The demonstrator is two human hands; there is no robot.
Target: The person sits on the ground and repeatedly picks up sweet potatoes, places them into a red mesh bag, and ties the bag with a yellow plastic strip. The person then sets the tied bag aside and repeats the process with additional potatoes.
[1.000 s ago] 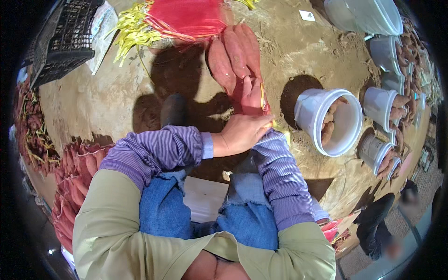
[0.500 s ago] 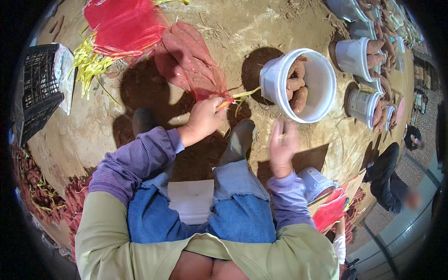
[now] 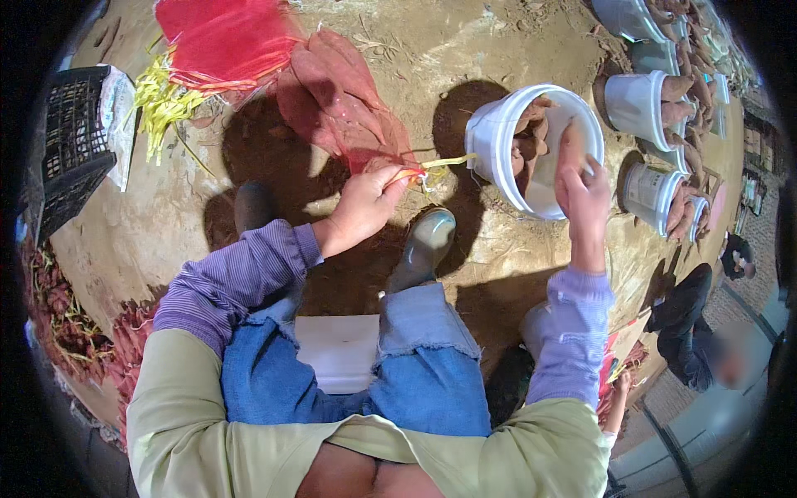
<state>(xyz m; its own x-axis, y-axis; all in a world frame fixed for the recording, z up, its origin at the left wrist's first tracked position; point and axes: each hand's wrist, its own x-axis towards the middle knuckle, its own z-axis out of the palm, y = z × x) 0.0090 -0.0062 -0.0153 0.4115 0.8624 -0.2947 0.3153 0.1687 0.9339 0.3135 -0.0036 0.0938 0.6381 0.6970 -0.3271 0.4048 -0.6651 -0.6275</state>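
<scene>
My left hand [image 3: 367, 203] is closed on the gathered neck of a red mesh bag [image 3: 344, 104], which lies on the ground with a bulky load inside. A yellow tie [image 3: 448, 161] sticks out from that neck toward a white bucket [image 3: 496, 149]. The bucket tilts toward me and has several sweet potatoes [image 3: 523, 153] in it. Over the bucket's right rim, my right hand [image 3: 585, 195] is closed round a long reddish-brown sweet potato [image 3: 570, 145], slightly blurred by motion.
Flat red mesh bags [image 3: 224, 41] and yellow ties [image 3: 162, 104] lie at upper left, near a black crate [image 3: 70, 141]. Several filled buckets [image 3: 635, 100] line the right. Full red bags [image 3: 133, 340] are piled at lower left. Another person [image 3: 689, 324] is at far right.
My right hand has moved right and up from in front of the bucket to its right rim, and now has a sweet potato in it. My left hand stays on the bag's neck.
</scene>
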